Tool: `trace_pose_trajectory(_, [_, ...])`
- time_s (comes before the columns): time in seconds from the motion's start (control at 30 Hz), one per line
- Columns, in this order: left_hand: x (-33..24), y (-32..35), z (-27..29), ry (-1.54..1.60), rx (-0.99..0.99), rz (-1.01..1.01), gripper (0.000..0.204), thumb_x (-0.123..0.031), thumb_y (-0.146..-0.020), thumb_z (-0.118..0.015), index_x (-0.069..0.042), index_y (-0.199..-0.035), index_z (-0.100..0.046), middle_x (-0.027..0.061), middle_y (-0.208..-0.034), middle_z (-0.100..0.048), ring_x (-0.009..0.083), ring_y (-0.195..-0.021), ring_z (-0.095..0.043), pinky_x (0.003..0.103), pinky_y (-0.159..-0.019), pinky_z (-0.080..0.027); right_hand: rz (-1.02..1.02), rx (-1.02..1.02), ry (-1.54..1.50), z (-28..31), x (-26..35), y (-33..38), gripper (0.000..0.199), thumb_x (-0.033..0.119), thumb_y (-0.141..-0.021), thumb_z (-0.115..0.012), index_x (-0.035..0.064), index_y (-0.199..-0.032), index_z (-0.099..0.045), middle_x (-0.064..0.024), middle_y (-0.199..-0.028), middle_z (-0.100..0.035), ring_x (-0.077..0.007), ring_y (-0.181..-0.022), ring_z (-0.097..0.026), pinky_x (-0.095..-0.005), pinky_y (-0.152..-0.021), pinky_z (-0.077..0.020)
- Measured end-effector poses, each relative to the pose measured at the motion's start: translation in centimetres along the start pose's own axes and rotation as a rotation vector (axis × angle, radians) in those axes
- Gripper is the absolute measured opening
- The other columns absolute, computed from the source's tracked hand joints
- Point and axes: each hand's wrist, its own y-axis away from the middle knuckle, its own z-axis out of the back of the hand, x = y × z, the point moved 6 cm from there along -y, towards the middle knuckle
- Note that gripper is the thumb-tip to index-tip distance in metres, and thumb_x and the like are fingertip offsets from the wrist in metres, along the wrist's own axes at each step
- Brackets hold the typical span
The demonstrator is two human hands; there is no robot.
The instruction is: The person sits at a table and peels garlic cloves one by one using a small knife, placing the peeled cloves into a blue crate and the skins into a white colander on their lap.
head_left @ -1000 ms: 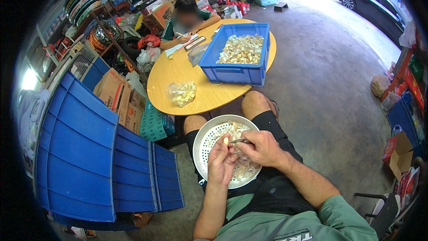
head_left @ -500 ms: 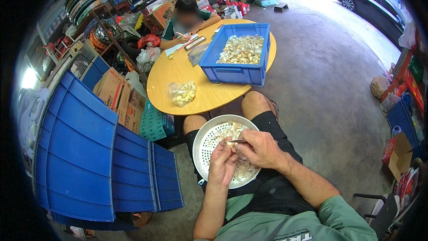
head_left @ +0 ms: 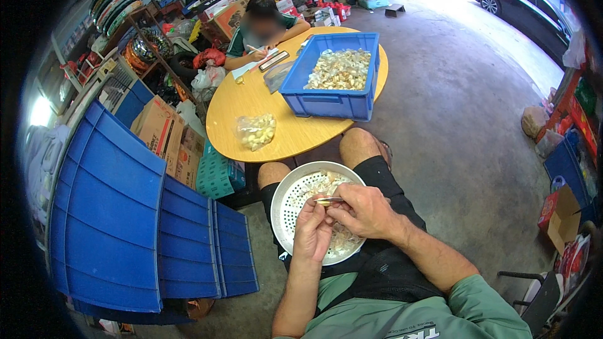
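Both my hands meet over a round perforated metal basin (head_left: 282, 226) resting on my lap. My left hand (head_left: 311, 233) pinches a small pale garlic clove (head_left: 323, 203) between its fingertips. In my right hand (head_left: 369, 211) is a small knife (head_left: 335, 199), its blade lying against the clove. Papery garlic skins (head_left: 341, 242) and bits are scattered in the basin beneath my hands, which partly hide them.
A round wooden table (head_left: 227, 110) stands ahead. On it are a blue crate (head_left: 333, 104) of unpeeled cloves and a clear bag (head_left: 256, 132) of peeled ones. Across it a person (head_left: 264, 28) writes on paper. Blue panels (head_left: 113, 213) stand at left, an open carton (head_left: 560, 218) at right.
The knife blade and the clove have shifted slightly between my fingertips, and my right hand has turned a little. Both hands stay over the basin.
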Motion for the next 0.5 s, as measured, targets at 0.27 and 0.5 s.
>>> trace_pose_trajectory(0.27, [-0.5,0.3,-1.0,-0.052,-0.033,-0.047,0.015,-0.007,-0.1,-0.065,-0.005,-0.114,-0.059,0.0143,-0.119,-0.068,0.0225,-0.105,-0.069,0.036,-0.095,-0.056,0.014,-0.033,0.049,0.1,0.0,0.0,0.029,0.023,-0.09,-0.073,0.0004,-0.087,-0.055,-0.0193,-0.08,-0.064,-0.0377,-0.075,-0.067,-0.0465,-0.066,-0.0528])
trace_pose_trajectory(0.5, [-0.7,0.5,-0.6,-0.088,-0.069,-0.075,0.008,-0.003,-0.1,-0.064,-0.005,-0.107,-0.06,0.0139,-0.109,-0.071,0.0198,-0.096,-0.069,0.032,-0.086,-0.057,0.056,-0.057,0.092,0.2,-0.1,0.0,0.03,0.024,-0.088,-0.075,0.0006,-0.088,-0.057,-0.018,-0.079,-0.064,-0.0365,-0.075,-0.068,-0.0458,-0.067,-0.0538])
